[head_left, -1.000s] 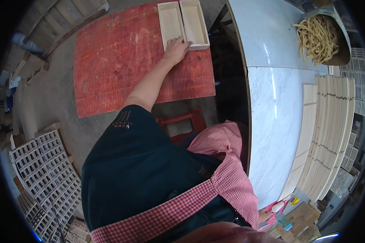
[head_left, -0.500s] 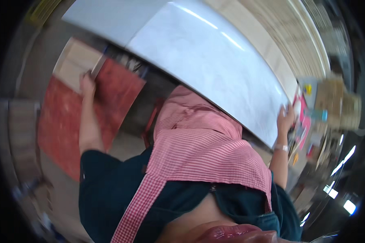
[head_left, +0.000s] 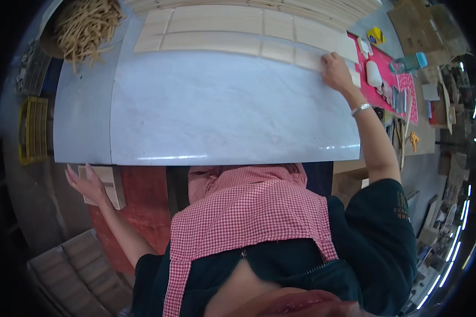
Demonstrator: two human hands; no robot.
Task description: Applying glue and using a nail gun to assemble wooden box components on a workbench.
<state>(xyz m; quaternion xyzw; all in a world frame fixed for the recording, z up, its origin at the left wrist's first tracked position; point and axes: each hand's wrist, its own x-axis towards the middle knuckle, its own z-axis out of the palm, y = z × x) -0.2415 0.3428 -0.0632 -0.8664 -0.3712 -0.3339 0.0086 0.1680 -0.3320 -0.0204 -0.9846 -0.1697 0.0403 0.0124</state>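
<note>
Right hand [head_left: 336,71] grip flat and unclenched on a pale wood strip [head_left: 322,59] upper right on the bench [head_left: 222,116], left hand [head_left: 87,182] spread over a frame [head_left: 108,182] lower left; press evenly, keep strip aligned.

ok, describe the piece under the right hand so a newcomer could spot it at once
Start at the white marble table; along its far edge lie rows of pale wooden slats. The right hand rests on the slat at the right end of the nearest row, next to the pink mat.
</note>
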